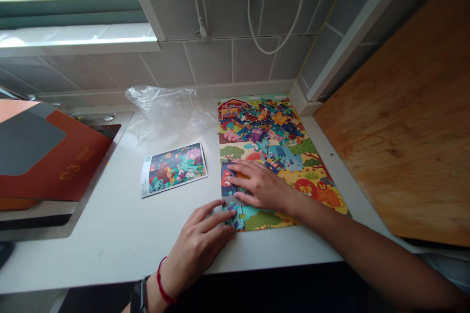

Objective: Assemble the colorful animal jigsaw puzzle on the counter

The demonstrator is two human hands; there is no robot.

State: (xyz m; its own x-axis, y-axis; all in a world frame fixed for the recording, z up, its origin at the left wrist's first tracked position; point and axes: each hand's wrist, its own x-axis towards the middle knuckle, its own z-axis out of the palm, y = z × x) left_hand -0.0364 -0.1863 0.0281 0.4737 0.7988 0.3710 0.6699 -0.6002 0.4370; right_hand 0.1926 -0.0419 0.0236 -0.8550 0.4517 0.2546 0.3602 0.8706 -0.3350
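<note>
Puzzle [279,156] at counter's [110,234] back-right corner. Right hand [261,187] flat, fingers spread; left hand [200,242] fingertips pinning near-left pieces. Best pressed evenly, no sliding.

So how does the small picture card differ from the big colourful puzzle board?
The small glossy picture card lies bare and untouched on the white counter; the large colourful puzzle board carries a heap of loose pieces and has both hands, left and right, on its near-left corner. The card is far smaller. Both lie flat with cartoon scenes.
</note>
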